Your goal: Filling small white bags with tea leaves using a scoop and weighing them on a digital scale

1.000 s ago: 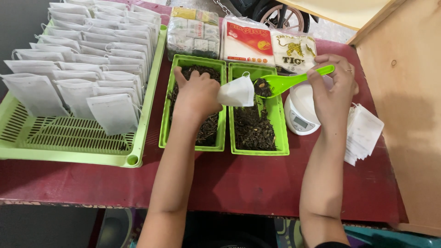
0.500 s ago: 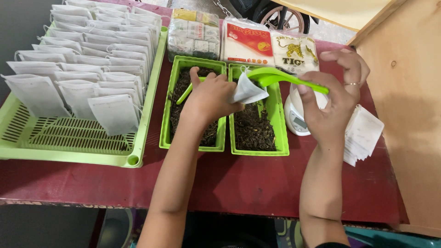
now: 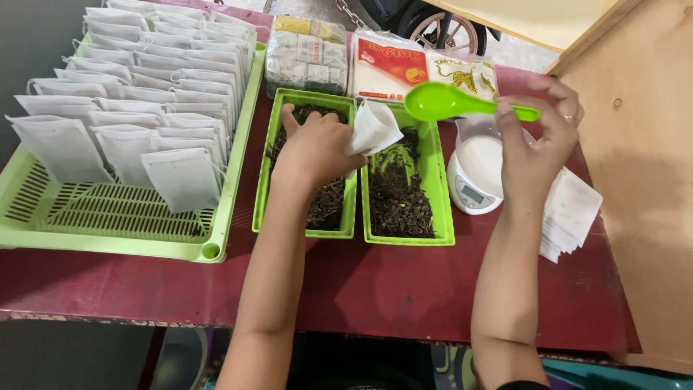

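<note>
Fingers of the left hand (image 3: 317,148) pinch a small white paper bag (image 3: 373,128) by its lower edge, holding it open above the divide between two narrow green trays. That hand hovers over the left tray (image 3: 261,189), which holds dark loose leaves; the bag leans over the right tray (image 3: 445,209), filled with the same dark leaves. The right hand (image 3: 538,141) is closed around the handle of a bright green spoon (image 3: 440,101), thumb and fingertips pressed together on it, with the bowl of the spoon held in the air just right of the bag and above the far end of the right tray. Just right of that tray, under the right hand, sits a small white scale (image 3: 473,184), and further right lies a stack of flat white bags (image 3: 570,213). Behind the trays stand three wrapped packets (image 3: 382,65). Well left of the trays, a big green slotted basket (image 3: 108,217) carries rows of filled white bags.
</note>
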